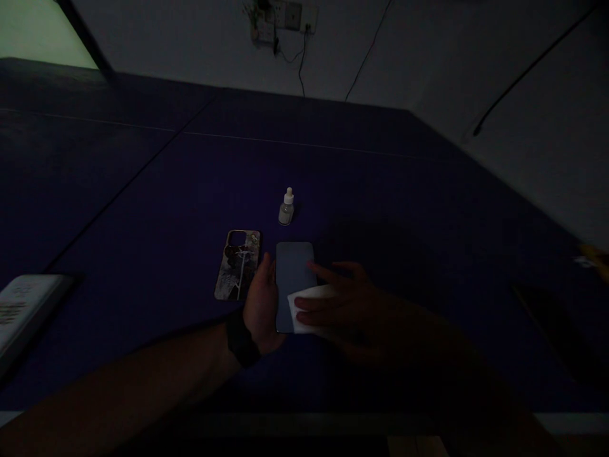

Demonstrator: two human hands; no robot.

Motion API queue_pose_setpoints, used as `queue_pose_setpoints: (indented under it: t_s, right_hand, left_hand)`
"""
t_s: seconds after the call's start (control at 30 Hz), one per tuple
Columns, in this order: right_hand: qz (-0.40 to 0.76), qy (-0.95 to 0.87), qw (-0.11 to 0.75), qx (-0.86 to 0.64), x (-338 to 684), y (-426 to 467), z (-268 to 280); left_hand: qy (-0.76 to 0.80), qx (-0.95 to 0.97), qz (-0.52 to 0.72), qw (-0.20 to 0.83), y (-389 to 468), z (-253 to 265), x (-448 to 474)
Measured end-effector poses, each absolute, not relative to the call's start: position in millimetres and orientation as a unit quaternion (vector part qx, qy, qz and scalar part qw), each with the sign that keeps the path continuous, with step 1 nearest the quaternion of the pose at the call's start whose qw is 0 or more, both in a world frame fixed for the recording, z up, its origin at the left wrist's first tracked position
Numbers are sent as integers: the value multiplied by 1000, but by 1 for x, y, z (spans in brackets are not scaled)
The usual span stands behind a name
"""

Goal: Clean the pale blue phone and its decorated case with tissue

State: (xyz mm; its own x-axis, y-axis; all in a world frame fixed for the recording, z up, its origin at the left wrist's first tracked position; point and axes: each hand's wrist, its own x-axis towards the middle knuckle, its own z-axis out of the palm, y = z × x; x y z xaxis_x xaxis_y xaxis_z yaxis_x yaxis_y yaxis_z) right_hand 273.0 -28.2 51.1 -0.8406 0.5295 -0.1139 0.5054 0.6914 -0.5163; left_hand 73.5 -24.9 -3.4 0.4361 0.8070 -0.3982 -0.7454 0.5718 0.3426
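My left hand grips a smartphone along its left edge, thumb up the side and a dark watch on the wrist. The phone's screen faces up and looks grey and unlit. Over the lower right of the screen, my right hand presses a folded white tissue or cloth against the glass. Its index finger reaches above the cloth near the phone's right edge. A patterned phone case lies just left of the phone. Beyond the phone stands a small dropper bottle with a white cap.
A white box-like object sits at the left edge of the dark blue table. At the right lies a dark flat object, hard to make out, and something yellow is near the wall. Wall sockets with cables are behind.
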Motion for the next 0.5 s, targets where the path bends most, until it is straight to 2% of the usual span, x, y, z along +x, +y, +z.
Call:
queue_pose_setpoints:
  t_s: [0.1, 0.23, 0.4, 0.5]
  right_hand:
    - [282, -925, 0, -254, 273, -27, 50]
    - [257, -923, 30, -284, 274, -26, 47]
    - [286, -924, 10, -254, 274, -27, 48]
    - [270, -920, 31, -283, 273, -27, 48]
  left_hand:
    - [259, 60, 451, 852, -24, -4, 74]
    - [263, 63, 446, 853, -25, -4, 74]
    - [253, 63, 442, 858, -27, -4, 74]
    - [260, 64, 449, 852, -26, -3, 74]
